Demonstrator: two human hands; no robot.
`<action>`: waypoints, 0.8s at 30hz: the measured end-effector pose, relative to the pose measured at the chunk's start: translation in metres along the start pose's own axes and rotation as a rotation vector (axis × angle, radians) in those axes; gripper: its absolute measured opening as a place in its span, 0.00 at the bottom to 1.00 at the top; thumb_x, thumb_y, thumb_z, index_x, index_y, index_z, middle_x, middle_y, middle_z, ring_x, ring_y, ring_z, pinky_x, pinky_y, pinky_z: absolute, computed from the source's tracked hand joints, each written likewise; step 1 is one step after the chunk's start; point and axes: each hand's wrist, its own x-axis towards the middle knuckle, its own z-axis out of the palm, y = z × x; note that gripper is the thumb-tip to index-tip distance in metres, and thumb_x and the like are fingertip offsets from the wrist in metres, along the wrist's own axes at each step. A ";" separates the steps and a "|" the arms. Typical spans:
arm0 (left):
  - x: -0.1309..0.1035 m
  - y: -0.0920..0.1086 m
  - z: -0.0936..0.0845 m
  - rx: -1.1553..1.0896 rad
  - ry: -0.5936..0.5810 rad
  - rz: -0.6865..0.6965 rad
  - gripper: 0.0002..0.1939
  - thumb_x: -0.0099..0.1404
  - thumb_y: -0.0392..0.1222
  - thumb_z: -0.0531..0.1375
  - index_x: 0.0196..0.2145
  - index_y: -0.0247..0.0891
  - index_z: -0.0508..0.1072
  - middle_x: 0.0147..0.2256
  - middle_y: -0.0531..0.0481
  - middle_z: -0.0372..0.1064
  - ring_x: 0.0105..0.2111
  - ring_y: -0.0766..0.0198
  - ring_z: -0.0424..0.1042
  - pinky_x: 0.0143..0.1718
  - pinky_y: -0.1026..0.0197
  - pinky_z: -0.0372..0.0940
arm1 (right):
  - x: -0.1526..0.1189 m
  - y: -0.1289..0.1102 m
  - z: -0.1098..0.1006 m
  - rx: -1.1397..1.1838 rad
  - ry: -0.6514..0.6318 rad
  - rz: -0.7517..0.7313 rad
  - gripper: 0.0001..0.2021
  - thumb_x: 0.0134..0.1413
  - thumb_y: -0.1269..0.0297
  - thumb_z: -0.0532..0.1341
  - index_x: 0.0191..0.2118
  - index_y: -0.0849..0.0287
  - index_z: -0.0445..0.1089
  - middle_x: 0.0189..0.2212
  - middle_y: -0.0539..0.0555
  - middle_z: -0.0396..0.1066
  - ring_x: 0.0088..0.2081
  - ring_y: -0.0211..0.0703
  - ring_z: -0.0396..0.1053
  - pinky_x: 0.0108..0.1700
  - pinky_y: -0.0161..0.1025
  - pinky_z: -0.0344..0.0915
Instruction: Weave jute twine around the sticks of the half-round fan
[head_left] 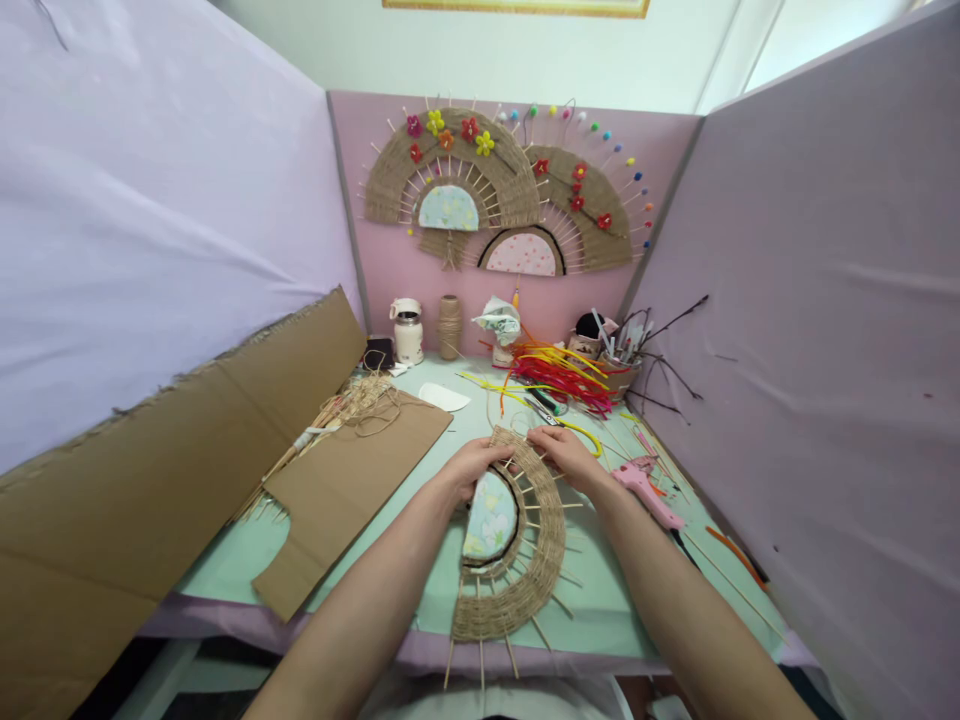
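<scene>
A half-round fan of twine woven over thin sticks stands on its side near the table's front edge, its curve to the right. At its straight side is a half-disc of pale floral cloth with a dark rim. My left hand is closed on the fan's upper end, next to the cloth. On the outer edge of the same end, my right hand pinches the weave, its fingertips partly hidden. A loose loop of twine rises between the hands.
Cut cardboard lies left. Scissors with yellow handles, red and yellow pipe cleaners and a pink glue gun are right. Behind stand a twine spool and white bottle. Finished fans hang on the back panel.
</scene>
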 end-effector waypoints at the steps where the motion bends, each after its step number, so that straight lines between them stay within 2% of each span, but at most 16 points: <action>1: 0.000 0.001 0.000 -0.007 0.003 0.009 0.07 0.52 0.36 0.65 0.30 0.30 0.74 0.21 0.48 0.71 0.19 0.65 0.69 0.25 0.63 0.63 | 0.001 0.001 -0.001 -0.004 -0.002 -0.022 0.18 0.46 0.47 0.60 0.25 0.59 0.67 0.18 0.47 0.63 0.20 0.34 0.58 0.23 0.33 0.52; 5: 0.000 0.004 -0.001 -0.030 0.020 0.041 0.07 0.54 0.33 0.63 0.33 0.30 0.74 0.22 0.48 0.71 0.19 0.67 0.68 0.24 0.64 0.63 | 0.004 0.002 -0.008 -0.147 0.087 -0.176 0.21 0.49 0.44 0.57 0.27 0.60 0.71 0.20 0.49 0.64 0.22 0.36 0.58 0.25 0.34 0.53; 9: 0.000 0.006 -0.001 -0.093 0.023 0.050 0.18 0.54 0.29 0.61 0.44 0.33 0.73 0.26 0.50 0.72 0.18 0.70 0.66 0.22 0.67 0.61 | 0.002 -0.001 -0.012 -0.333 0.214 -0.354 0.22 0.52 0.45 0.56 0.26 0.61 0.71 0.18 0.48 0.62 0.24 0.38 0.59 0.28 0.35 0.54; 12: 0.000 0.007 -0.002 -0.140 0.010 0.040 0.22 0.55 0.28 0.60 0.49 0.35 0.71 0.25 0.51 0.71 0.17 0.71 0.64 0.21 0.68 0.61 | -0.001 -0.005 -0.011 -0.366 0.280 -0.455 0.20 0.53 0.47 0.55 0.29 0.61 0.71 0.22 0.51 0.66 0.26 0.40 0.61 0.29 0.35 0.57; 17: 0.006 0.006 -0.010 -0.175 0.007 0.085 0.22 0.54 0.29 0.61 0.48 0.37 0.71 0.25 0.52 0.70 0.17 0.71 0.64 0.20 0.67 0.61 | -0.004 -0.003 -0.009 -0.334 0.343 -0.539 0.17 0.56 0.50 0.55 0.34 0.60 0.70 0.25 0.52 0.68 0.26 0.40 0.62 0.29 0.35 0.58; 24: 0.008 0.007 -0.012 -0.246 0.054 0.109 0.16 0.54 0.28 0.61 0.43 0.34 0.73 0.23 0.51 0.71 0.16 0.70 0.65 0.19 0.67 0.60 | -0.006 -0.005 -0.011 -0.449 0.386 -0.640 0.14 0.58 0.55 0.54 0.33 0.59 0.70 0.26 0.52 0.68 0.28 0.40 0.63 0.32 0.36 0.59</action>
